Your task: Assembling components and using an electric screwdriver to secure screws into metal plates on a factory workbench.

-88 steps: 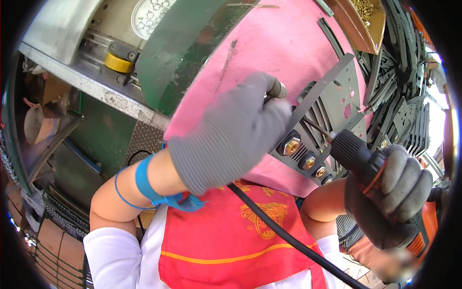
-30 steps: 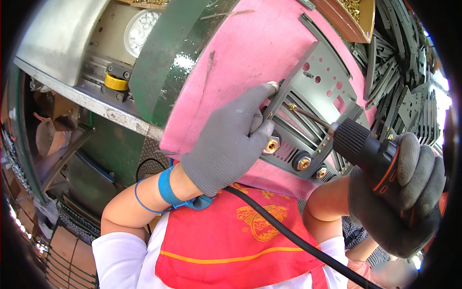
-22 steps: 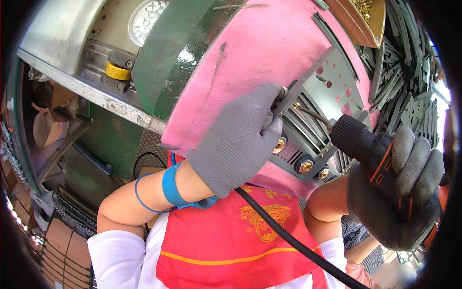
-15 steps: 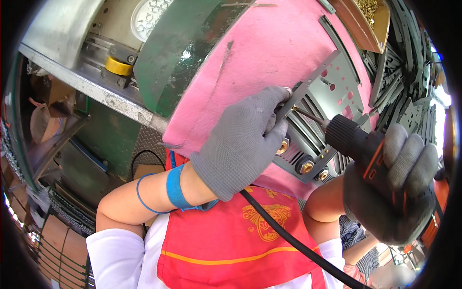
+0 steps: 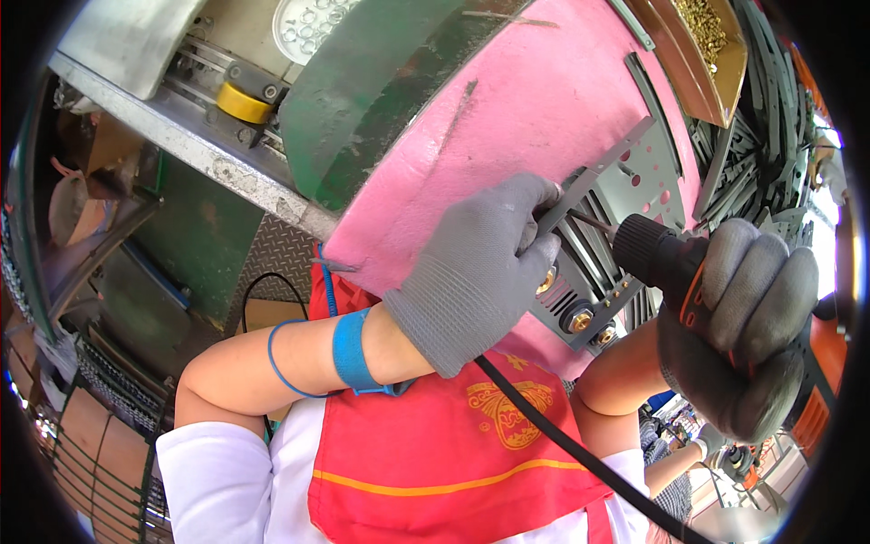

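Note:
My left hand [image 5: 480, 267], in a grey knit glove with a blue wrist strap, grips the edge of a grey metal panel [image 5: 625, 181] with punched holes and brass terminals. The panel lies on a pink pad [image 5: 535, 100]. My right hand [image 5: 739, 331], also gloved, holds a black and orange power screwdriver [image 5: 666, 258]. Its thin bit touches the panel just right of my left fingers. A black cord [image 5: 580, 453] runs from under my left hand across my red apron.
A green machine cover [image 5: 381, 91] and a steel rail [image 5: 190, 154] with a yellow roll [image 5: 240, 102] sit left of the pad. A tray of brass screws [image 5: 702, 36] is at the top right. Stacked grey metal parts [image 5: 770, 136] lie at the right. Wire crates [image 5: 109, 435] stand at the lower left.
The panel has tilted and shifted a little under my left hand. The screwdriver has moved up and left, bringing its bit onto the panel by my left fingers.

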Available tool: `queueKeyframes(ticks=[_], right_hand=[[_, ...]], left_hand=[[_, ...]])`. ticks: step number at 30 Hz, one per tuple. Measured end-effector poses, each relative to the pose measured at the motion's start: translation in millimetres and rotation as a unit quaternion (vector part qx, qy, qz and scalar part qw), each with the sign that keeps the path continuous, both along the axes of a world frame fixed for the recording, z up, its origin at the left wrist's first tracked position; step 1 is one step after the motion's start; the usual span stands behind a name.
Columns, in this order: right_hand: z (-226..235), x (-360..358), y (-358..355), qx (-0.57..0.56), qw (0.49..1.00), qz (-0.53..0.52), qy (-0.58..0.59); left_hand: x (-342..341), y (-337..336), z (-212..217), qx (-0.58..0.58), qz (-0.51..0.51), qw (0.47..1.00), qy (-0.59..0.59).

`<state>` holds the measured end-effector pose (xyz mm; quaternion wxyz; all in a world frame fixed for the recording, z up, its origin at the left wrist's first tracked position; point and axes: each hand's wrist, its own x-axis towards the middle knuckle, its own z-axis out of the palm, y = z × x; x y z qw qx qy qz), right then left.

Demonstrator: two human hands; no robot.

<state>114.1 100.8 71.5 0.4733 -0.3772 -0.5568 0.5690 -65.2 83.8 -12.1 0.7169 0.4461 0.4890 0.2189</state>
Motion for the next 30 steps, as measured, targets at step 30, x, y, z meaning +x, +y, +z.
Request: queueKeyframes(ticks=[30], right_hand=[[27,13,-26,0.170,0.938,-0.232,0.195]], left_hand=[[-7,40,-8,-0.243,-0.040,0.936,-0.250]])
